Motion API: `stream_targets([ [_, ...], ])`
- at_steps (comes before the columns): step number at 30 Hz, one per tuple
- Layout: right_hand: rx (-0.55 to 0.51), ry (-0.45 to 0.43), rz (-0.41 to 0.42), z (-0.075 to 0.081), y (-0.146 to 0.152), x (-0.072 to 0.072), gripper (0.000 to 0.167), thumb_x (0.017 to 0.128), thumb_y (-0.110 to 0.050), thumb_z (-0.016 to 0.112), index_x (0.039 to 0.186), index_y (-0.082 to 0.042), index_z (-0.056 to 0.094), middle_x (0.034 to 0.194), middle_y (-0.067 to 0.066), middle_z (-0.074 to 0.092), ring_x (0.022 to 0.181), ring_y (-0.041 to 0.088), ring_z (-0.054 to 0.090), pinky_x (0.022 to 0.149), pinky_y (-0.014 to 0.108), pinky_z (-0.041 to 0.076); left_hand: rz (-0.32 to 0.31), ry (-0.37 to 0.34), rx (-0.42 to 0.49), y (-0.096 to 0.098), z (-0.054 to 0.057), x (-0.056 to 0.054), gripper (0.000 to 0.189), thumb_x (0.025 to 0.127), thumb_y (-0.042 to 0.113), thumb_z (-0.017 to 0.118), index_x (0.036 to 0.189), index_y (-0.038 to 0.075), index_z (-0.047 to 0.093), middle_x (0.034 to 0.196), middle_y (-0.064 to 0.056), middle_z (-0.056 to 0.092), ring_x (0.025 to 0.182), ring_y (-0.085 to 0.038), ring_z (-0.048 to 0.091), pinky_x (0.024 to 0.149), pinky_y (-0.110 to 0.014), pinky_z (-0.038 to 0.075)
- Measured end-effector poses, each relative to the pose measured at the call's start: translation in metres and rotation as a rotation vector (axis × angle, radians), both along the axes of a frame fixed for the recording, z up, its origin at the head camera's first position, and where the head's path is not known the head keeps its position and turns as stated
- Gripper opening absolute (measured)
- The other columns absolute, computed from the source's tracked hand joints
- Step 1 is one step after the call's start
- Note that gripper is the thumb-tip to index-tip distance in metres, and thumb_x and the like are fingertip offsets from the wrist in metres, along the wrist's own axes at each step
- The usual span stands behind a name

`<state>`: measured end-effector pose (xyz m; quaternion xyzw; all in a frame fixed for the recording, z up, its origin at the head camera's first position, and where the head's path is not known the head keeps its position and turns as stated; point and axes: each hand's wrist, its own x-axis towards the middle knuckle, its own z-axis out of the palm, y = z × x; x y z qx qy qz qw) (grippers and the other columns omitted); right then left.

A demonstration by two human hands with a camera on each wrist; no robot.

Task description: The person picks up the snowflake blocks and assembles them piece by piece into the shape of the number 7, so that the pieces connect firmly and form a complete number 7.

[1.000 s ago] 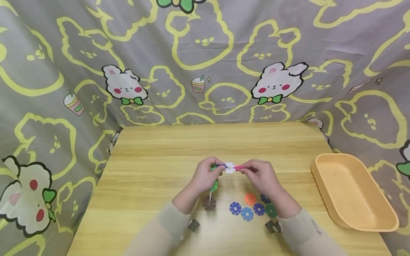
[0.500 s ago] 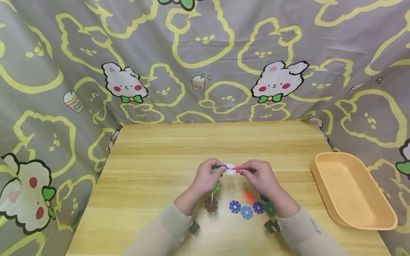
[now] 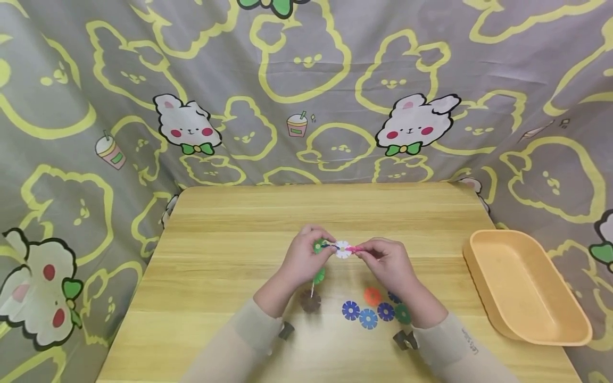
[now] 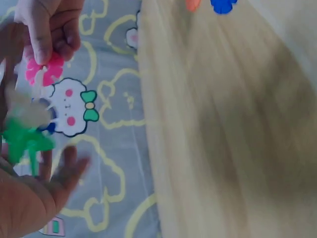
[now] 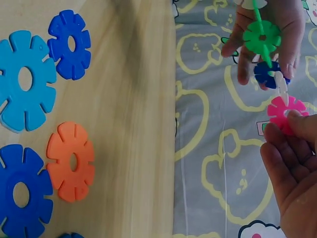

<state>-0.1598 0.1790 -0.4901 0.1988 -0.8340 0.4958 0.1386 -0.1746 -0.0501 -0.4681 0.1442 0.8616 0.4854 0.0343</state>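
Observation:
My right hand (image 3: 388,261) pinches a pink notched snowflake disc (image 5: 285,111) between thumb and fingers. A white snowflake disc (image 3: 342,249) is slotted edge-on to the pink one, and a dark blue disc (image 5: 267,74) joins on its other side. My left hand (image 3: 306,255) is around the dark blue disc with its fingers spread, the fingertips close to that disc's edge. Beyond the blue one the chain goes on with a green disc (image 5: 261,37), then hangs below the left hand through another green disc (image 3: 318,275) to a brown disc (image 3: 311,301).
Loose discs lie on the wooden table (image 3: 239,213) before the right forearm: an orange one (image 3: 372,297), a light blue one (image 3: 368,319), a green one (image 3: 403,314) and several dark blue ones (image 3: 350,310). A yellow-orange bin (image 3: 527,287) stands at the right edge. Patterned curtain (image 3: 306,106) surrounds the table.
The left hand's fingers have loosened and lifted, showing more of the green and dark blue discs. The hanging part of the chain has shifted slightly. The right hand keeps its pinch on the pink disc.

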Motion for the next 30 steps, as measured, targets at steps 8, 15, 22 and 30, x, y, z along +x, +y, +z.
stream_targets([
  [8, 0.035, 0.107, 0.014, -0.001, -0.007, 0.000, 0.017, 0.083, 0.010, 0.084, 0.088, -0.005, 0.079, 0.087, 0.005, 0.078, 0.079, 0.020, 0.076, 0.075, 0.023, 0.062, -0.129, 0.148, -0.235, 0.011, 0.010, 0.000, 0.016, 0.097, 0.023, 0.080, 0.110, 0.014, 0.081, 0.122, 0.000, 0.070, 0.113, -0.022, 0.067, 0.096, -0.040, 0.057],
  [15, 0.042, 0.069, 0.002, -0.003, -0.008, 0.002, 0.018, 0.083, 0.007, 0.087, 0.092, -0.006, 0.078, 0.090, 0.002, 0.078, 0.081, 0.018, 0.076, 0.074, 0.027, 0.063, -0.145, 0.147, -0.257, 0.015, 0.011, 0.000, 0.005, 0.098, 0.020, 0.079, 0.097, 0.015, 0.080, 0.111, 0.004, 0.073, 0.094, -0.011, 0.069, 0.082, -0.026, 0.058],
  [22, 0.324, -0.184, -0.065, -0.013, 0.007, 0.007, 0.034, 0.087, -0.011, 0.088, 0.117, -0.001, 0.075, 0.112, 0.012, 0.076, 0.102, 0.031, 0.073, 0.089, 0.050, 0.062, -0.065, 0.072, -0.238, 0.001, 0.011, -0.009, 0.005, 0.100, 0.019, 0.077, 0.101, 0.016, 0.081, 0.104, 0.006, 0.075, 0.081, -0.009, 0.063, 0.073, -0.027, 0.054],
  [30, 0.643, -0.236, 0.001, -0.050, 0.020, 0.026, 0.047, 0.083, -0.022, 0.090, 0.122, -0.002, 0.074, 0.118, 0.015, 0.074, 0.109, 0.036, 0.070, 0.098, 0.055, 0.056, -0.027, 0.041, -0.228, -0.008, 0.009, -0.013, 0.006, 0.099, 0.018, 0.077, 0.102, 0.014, 0.081, 0.106, 0.003, 0.076, 0.084, -0.012, 0.064, 0.074, -0.029, 0.055],
])
